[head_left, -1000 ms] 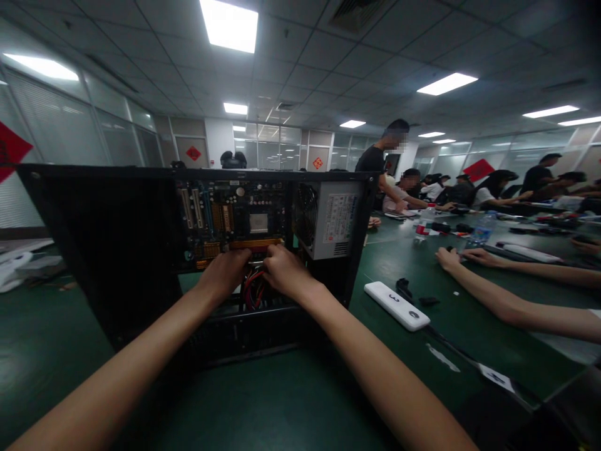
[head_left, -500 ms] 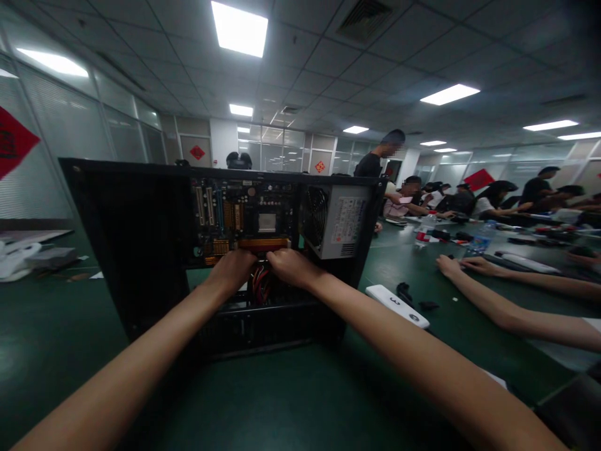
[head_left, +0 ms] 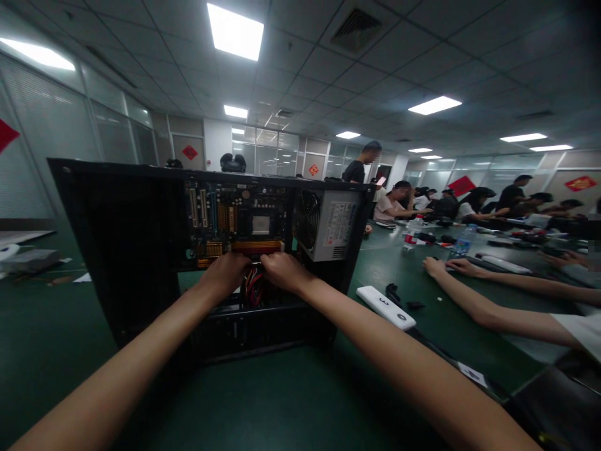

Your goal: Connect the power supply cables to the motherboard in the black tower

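An open black computer case [head_left: 267, 332] stands upright on the table in front of me. Its motherboard [head_left: 218, 200] faces me, with the processor [head_left: 261, 225] in its middle and orange memory slots [head_left: 258, 247] below. My left hand [head_left: 225, 272] and my right hand [head_left: 283, 270] are side by side at the board's lower edge, just under these slots. Both have curled fingers; the fingertips, and whatever they pinch, are hidden. A bundle of red and black cables [head_left: 253, 289] hangs between and below them. The grey power supply [head_left: 334, 228] sits to the right inside the case.
On the green table [head_left: 282, 401], a white power strip [head_left: 385, 307] lies right of the case, near small black parts [head_left: 393, 292]. Another person's hands [head_left: 436, 266] rest farther right, by a water bottle [head_left: 464, 239]. A grey box [head_left: 35, 260] is at the left.
My view has turned a little to the right, so the case and table things appear farther left. Both hands stay at the same spot on the board's lower edge.
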Demonstrator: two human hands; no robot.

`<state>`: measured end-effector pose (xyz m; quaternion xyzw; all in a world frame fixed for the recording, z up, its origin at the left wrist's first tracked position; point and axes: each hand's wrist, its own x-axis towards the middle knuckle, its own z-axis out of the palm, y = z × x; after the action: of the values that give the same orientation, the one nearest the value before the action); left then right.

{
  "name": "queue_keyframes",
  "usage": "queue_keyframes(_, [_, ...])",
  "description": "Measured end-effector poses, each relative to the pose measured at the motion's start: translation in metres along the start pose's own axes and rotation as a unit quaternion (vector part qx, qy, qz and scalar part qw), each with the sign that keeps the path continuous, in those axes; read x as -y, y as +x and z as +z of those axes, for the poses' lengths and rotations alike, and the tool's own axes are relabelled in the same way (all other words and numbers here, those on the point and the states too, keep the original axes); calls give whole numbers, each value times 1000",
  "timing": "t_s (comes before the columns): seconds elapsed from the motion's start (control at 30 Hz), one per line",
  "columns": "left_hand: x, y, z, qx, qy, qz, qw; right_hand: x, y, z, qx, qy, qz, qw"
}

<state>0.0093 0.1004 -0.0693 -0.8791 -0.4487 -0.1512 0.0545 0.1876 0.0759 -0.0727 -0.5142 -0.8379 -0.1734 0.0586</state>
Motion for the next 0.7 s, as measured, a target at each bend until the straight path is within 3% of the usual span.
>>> queue_keyframes(0.3, [3, -4, 4, -23, -15, 11, 1000, 2, 0, 2, -8, -23, 12, 1000])
queue_keyframes(0.7, [-7, -6, -5, 1, 32, 1, 1000, 2, -2, -2, -10, -4, 25, 1000])
